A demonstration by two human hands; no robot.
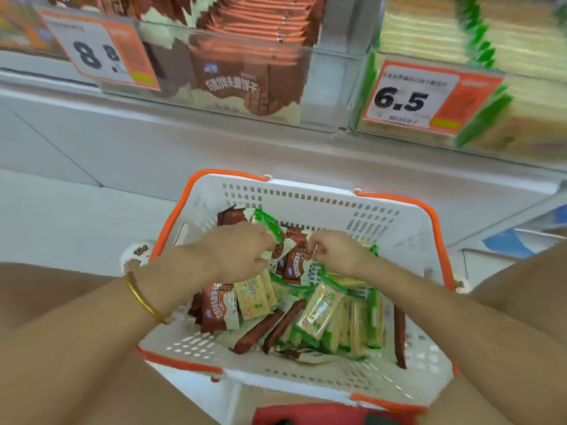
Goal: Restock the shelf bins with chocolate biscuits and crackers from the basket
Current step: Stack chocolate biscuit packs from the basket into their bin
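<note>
Brown-and-cream chocolate biscuit packs (pixel 219 305) and green-edged yellow cracker packs (pixel 319 311) lie jumbled together in the white perforated plastic basket with orange rim (pixel 399 204), heaped most thickly toward its near side. The left hand (pixel 242 253), by the far-left corner, has its fingers curled round a green-edged cracker pack (pixel 267 223). The right hand (pixel 336 254), at mid-basket, pinches the top edge of one brown chocolate biscuit pack (pixel 297 262) between thumb and fingertips.

This looks like the picking step: stock is being sorted out of the basket and nothing is yet on its way to the shelf. Above the basket's far edge stand a clear plastic bin of chocolate biscuits (pixel 322 93) with its 8.8 price tag (pixel 98 56), and to the right a clear bin of stacked crackers (pixel 527 75) tagged 6.5 (pixel 408 96).

The next move calls for lifting each pack free of its neighbours and carrying it up to the matching bin, chocolate left, crackers right, without mixing them.
</note>
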